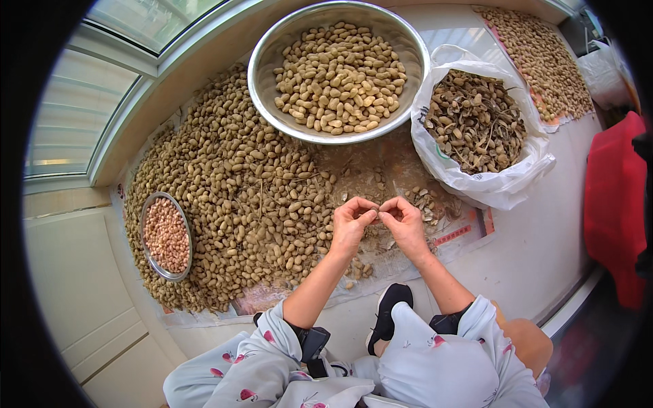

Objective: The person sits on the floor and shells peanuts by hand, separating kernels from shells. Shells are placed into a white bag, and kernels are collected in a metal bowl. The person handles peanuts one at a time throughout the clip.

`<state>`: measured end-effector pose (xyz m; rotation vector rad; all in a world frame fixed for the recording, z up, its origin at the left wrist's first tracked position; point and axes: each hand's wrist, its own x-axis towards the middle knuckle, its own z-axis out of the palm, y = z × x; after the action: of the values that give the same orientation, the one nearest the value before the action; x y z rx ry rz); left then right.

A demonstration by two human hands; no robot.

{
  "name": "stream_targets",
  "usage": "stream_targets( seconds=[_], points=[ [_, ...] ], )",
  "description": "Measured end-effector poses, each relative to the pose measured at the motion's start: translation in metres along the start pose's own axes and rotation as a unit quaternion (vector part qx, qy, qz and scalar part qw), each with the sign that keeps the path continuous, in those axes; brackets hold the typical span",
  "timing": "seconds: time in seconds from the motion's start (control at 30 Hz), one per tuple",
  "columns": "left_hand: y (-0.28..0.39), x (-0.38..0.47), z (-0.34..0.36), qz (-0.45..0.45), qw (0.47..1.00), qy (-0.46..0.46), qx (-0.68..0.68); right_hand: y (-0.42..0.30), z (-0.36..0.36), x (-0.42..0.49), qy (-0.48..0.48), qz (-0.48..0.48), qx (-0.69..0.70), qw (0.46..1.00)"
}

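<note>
My left hand point(351, 227) and my right hand point(406, 227) meet at the fingertips above the newspaper. Pinched between them is a small brown peanut point(377, 210), mostly hidden by the fingers. To the left spreads a large heap of unshelled peanuts point(245, 188). Just beyond my right hand lie loose peanuts and pieces of broken shell point(424, 200). A wide steel basin point(257, 86) holding unshelled peanuts stands beyond my hands. To its right, a white plastic bag point(484, 191) gapes around dry shells and stalks point(474, 125).
A small metal bowl of shelled pink peanuts point(166, 234) rests on the heap's left side. More peanuts point(543, 58) cover a sheet at the far right. A red plastic object point(614, 204) stands at the right edge. Windows point(81, 112) and a ledge bound the left. My shoe point(393, 306) is near the newspaper.
</note>
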<state>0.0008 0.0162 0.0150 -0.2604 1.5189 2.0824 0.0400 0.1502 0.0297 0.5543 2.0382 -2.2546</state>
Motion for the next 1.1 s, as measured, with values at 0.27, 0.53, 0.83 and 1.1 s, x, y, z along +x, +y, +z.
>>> stream_targets(
  seconds=[0.27,0.53,0.83,1.1],
  points=[
    [-0.004,0.001,-0.003,0.007,0.996,0.019,0.093,-0.002,0.001,-0.001,-0.007,0.018,-0.01,1.0],
    [0.009,-0.001,-0.002,0.13,0.943,0.001,0.305,0.0,-0.005,0.004,-0.019,0.013,-0.075,0.997],
    [0.018,-0.007,0.007,0.199,0.888,0.017,0.415,-0.004,-0.011,0.007,-0.056,0.026,-0.077,0.995],
    [-0.008,-0.004,0.003,0.004,0.998,0.045,0.034,-0.002,-0.001,0.007,-0.001,0.029,-0.057,0.998]
  ],
)
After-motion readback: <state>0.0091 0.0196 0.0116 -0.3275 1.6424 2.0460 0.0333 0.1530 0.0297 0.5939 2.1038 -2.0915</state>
